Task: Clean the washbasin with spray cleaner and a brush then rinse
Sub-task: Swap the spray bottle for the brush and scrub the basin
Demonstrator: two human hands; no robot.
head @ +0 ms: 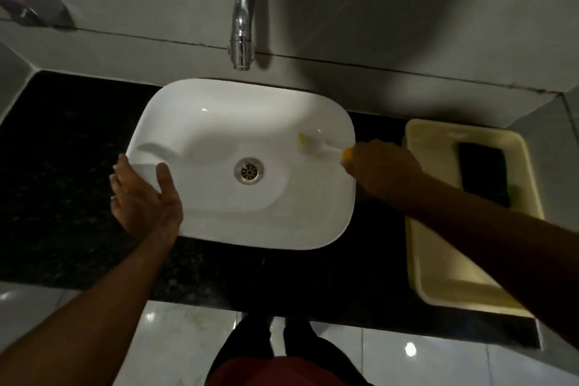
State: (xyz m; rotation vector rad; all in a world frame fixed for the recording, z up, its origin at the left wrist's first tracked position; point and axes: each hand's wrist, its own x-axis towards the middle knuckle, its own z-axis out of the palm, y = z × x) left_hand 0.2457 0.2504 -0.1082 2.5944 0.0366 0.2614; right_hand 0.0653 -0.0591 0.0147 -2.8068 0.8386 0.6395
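Head view blurs your brush (313,144); your right hand (380,166) clamps its handle, head pointing left inside the washbasin (219,222). Your left hand (142,194) rests open-fingered on the rim.

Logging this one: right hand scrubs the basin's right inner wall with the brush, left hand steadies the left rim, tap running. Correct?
Not quite: the tap is not running; the head view shows no water at its spout. The rest holds: right hand works the brush on the basin's right inner wall, left hand on the left rim.
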